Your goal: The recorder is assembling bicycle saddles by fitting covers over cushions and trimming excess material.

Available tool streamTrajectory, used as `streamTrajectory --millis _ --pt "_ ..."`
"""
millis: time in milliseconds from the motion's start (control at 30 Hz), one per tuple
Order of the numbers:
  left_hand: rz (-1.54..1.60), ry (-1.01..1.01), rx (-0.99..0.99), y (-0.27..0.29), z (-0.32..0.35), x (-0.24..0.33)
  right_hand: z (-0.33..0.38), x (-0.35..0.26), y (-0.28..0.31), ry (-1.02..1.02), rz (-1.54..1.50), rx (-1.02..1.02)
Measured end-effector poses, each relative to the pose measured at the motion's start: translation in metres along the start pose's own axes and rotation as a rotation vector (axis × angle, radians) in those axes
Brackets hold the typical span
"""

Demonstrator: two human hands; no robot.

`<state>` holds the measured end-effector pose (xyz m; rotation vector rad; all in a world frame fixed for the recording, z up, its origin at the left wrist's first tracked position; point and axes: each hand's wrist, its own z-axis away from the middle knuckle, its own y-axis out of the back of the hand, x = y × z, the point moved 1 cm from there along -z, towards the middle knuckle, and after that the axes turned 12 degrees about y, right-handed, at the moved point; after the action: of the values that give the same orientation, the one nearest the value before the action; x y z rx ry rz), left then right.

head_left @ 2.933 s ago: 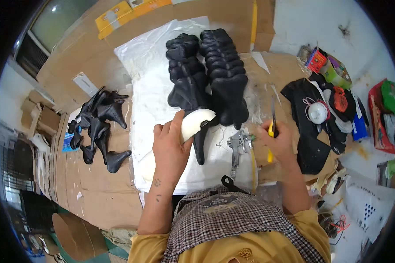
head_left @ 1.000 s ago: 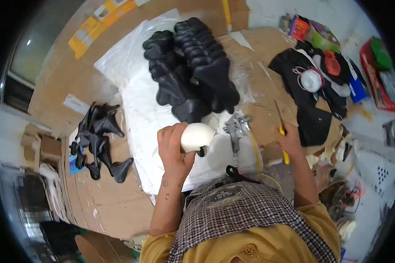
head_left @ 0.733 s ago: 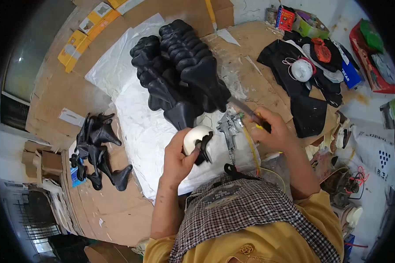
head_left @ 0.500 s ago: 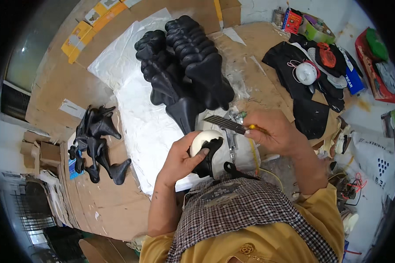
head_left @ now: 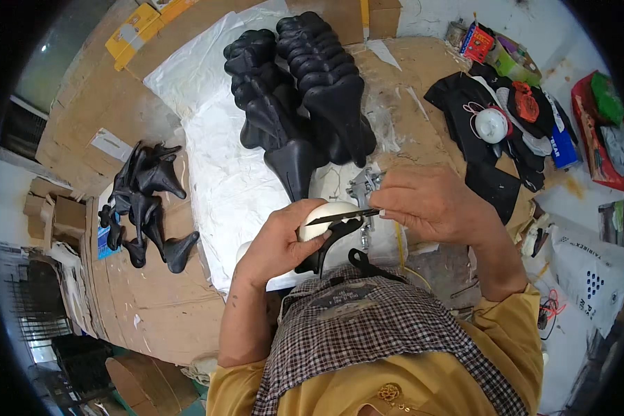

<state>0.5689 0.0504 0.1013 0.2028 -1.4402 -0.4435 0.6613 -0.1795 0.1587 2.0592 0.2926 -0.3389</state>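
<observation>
My left hand [head_left: 274, 239] is wrapped round a smooth white rounded piece [head_left: 329, 210] with a curved black piece [head_left: 335, 243] on its near side, close to my apron. The thumb presses where black meets white. In my right hand [head_left: 430, 206] is a snap-off knife [head_left: 347, 215], pinched between thumb and fingers. Its dark blade is seen nearly edge-on and lies across the white piece; I cannot tell whether it touches. Just beyond the knife, a silvery metal tool like a spray gun [head_left: 362, 188] rests on the bench, partly hidden by my right hand.
Two rows of nested black bicycle saddles [head_left: 322, 76] lie on white sheeting [head_left: 215, 180]. More black saddles [head_left: 145, 201] are heaped on cardboard at the left. To the right are black cloths [head_left: 492, 184], a white spool-like object [head_left: 491, 125] and a green box [head_left: 516, 66].
My right hand has brought the knife left and down onto or over the white piece, turning the blade from flat to edge-on. My left hand still holds the piece. The view has shifted slightly.
</observation>
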Motion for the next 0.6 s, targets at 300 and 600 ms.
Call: streamTrajectory --millis 300,600 --pt "-0.054 -0.066 -0.025 0.0047 -0.0027 -0.0023 -0.0007 0.0034 0.0004 0.049 0.019 -0.026" --pt "-0.077 -0.045 0.014 0.0067 -0.0026 0.0006 0.0038 0.0070 -0.0042 0.039 0.097 0.007"
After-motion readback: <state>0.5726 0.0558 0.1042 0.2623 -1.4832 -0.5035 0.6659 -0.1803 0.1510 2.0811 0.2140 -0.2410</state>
